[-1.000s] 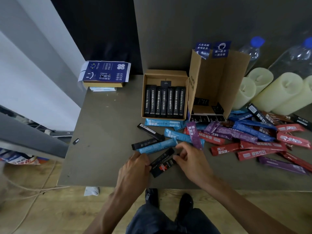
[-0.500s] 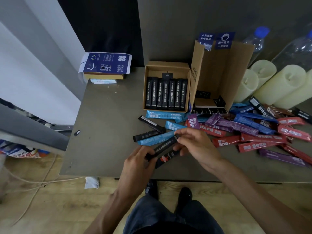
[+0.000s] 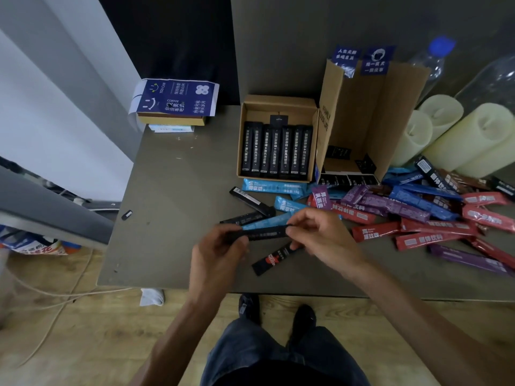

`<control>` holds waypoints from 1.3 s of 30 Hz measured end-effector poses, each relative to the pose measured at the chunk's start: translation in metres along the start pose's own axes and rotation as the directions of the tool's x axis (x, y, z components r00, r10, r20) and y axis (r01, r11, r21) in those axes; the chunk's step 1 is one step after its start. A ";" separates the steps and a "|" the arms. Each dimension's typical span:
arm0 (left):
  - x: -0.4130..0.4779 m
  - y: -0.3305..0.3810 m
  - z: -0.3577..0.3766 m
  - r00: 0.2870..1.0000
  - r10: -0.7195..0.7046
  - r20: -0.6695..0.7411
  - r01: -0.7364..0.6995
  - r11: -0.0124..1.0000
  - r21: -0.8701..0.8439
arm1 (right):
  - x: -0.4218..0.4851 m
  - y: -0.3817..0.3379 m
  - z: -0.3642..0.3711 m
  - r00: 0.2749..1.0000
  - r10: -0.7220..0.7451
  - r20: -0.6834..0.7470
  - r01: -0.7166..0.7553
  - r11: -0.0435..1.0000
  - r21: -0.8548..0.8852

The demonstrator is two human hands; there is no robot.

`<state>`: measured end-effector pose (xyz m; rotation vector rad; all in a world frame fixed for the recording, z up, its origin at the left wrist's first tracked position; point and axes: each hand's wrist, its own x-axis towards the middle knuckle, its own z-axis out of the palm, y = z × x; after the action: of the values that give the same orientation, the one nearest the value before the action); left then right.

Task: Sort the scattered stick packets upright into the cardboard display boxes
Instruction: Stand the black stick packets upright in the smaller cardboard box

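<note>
A black stick packet (image 3: 264, 233) is held level above the table, my left hand (image 3: 220, 252) gripping its left end and my right hand (image 3: 320, 235) pinching its right end. Beneath it another black packet with a red mark (image 3: 274, 259) lies flat on the table. A low cardboard box (image 3: 277, 104) behind holds a row of several black packets. To its right stands a taller open cardboard box (image 3: 370, 115), nearly empty. Blue (image 3: 271, 186), purple (image 3: 395, 206) and red packets (image 3: 434, 227) lie scattered across the right of the table.
Cream pillar candles (image 3: 473, 135) and clear water bottles (image 3: 434, 59) crowd the back right. A flattened blue-printed carton (image 3: 175, 97) lies on a small stack at the back left corner. The table's front edge (image 3: 278, 291) is close to my legs, wooden floor and cables below.
The black packet has been lifted off the table; both hands rose with it and now hold it level by its two ends. The red-marked packet stayed down.
</note>
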<state>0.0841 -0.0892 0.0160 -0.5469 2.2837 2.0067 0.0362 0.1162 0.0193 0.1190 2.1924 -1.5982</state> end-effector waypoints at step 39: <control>0.158 0.032 0.002 0.640 0.354 0.683 -0.704 -0.088 0.705 | 0.166 -0.067 0.013 0.949 0.109 -0.294 -0.225 0.891 -0.395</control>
<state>-0.0736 -0.1198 0.0039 0.9185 3.0637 0.0213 -0.1313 0.0528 0.0126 0.4019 2.6012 -1.0258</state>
